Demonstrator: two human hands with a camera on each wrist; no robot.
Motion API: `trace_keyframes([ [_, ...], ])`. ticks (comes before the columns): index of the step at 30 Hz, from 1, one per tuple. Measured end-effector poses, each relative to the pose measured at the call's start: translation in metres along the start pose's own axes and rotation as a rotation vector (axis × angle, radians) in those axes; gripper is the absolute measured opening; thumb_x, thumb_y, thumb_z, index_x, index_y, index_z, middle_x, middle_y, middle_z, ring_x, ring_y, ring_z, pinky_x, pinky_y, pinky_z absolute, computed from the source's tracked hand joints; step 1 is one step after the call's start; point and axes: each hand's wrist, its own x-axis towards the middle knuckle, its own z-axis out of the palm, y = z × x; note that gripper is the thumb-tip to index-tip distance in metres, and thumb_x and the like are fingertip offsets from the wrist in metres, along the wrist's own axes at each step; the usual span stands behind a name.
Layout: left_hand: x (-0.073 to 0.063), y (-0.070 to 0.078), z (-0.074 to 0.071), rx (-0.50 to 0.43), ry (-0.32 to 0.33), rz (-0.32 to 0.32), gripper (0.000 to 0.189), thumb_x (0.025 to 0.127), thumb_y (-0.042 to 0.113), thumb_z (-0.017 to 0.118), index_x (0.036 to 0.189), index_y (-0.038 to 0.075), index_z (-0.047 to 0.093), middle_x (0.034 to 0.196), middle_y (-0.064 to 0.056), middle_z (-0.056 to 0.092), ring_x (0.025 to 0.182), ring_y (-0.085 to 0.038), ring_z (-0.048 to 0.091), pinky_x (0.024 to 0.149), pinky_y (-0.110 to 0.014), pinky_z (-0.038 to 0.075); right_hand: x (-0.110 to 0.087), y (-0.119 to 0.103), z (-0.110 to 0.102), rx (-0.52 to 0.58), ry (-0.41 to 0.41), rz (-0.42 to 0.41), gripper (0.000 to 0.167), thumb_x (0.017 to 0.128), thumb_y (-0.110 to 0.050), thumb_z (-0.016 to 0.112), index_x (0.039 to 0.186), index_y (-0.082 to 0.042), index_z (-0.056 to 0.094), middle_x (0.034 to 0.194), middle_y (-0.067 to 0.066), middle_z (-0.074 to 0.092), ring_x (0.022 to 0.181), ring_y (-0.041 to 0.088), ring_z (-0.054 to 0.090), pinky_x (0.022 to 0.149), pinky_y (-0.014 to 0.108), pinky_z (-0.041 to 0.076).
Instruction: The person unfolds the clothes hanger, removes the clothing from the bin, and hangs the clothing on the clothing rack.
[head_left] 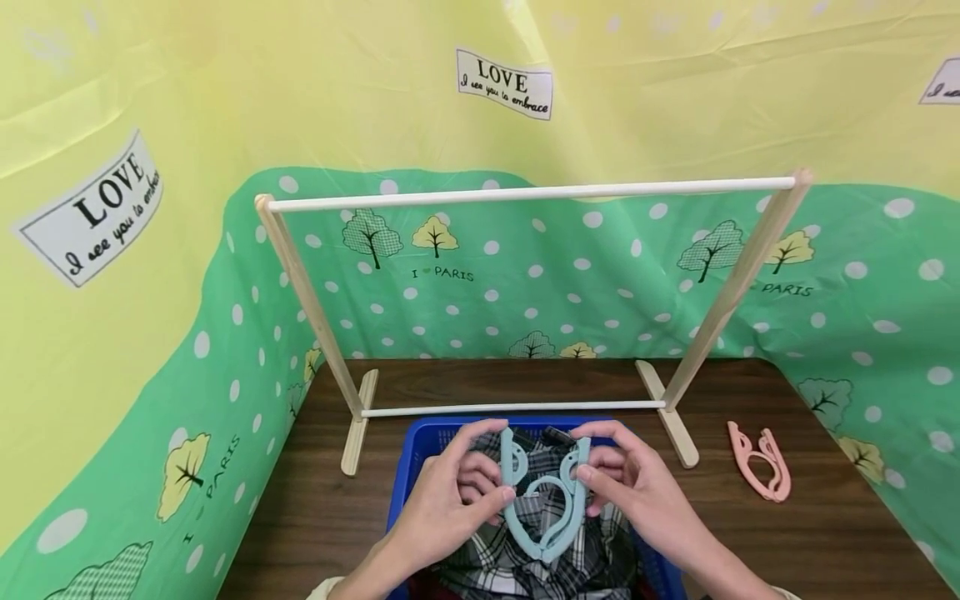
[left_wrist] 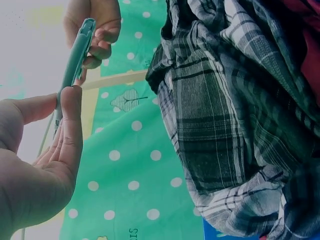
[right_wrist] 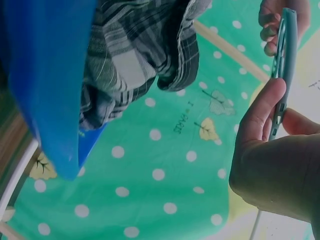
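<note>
Both hands hold a light blue folding hanger (head_left: 511,500), its two arms folded up into a narrow V. My left hand (head_left: 457,492) pinches the left arm between thumb and fingers, and my right hand (head_left: 637,483) pinches the right arm the same way. In the left wrist view the hanger (left_wrist: 75,65) appears edge-on between the hands. Below it, black, white and grey plaid clothing (head_left: 495,575) fills a blue basket (head_left: 402,475). The right wrist view shows the plaid cloth (right_wrist: 130,60) bulging above the basket's side (right_wrist: 55,75).
Behind the basket stands a wooden rack with a white top rail (head_left: 525,194) and a lower bar (head_left: 510,409). A pink folded hanger (head_left: 776,475) lies on the dark wooden table (head_left: 832,542) at the right. A yellow and green printed cloth (head_left: 637,275) surrounds the table.
</note>
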Motion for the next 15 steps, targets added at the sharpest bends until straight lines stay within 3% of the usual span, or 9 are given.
trace_keyframes([
  [6, -0.003, 0.000, -0.005, 0.028, 0.097, -0.031, 0.068, 0.098, 0.003, 0.082, 0.155, 0.015, 0.046, 0.101, -0.015, 0.075, 0.076, -0.030, 0.078, 0.066, -0.046, 0.067, -0.005, 0.002, -0.008, 0.017, 0.060, 0.029, 0.034, 0.112, 0.002, 0.060, 0.141, -0.016, 0.058, 0.091, 0.006, 0.068, 0.074, 0.025, 0.072, 0.067, 0.041, 0.065],
  [15, -0.005, -0.005, -0.007, 0.033, 0.200, 0.082, 0.075, 0.093, -0.003, 0.084, 0.155, 0.011, 0.043, 0.093, -0.010, 0.074, 0.073, -0.027, 0.077, 0.062, -0.036, 0.065, -0.010, 0.000, -0.013, 0.020, 0.112, 0.024, 0.032, 0.111, 0.004, 0.061, 0.137, -0.015, 0.058, 0.094, 0.005, 0.075, 0.080, 0.026, 0.077, 0.071, 0.042, 0.067],
])
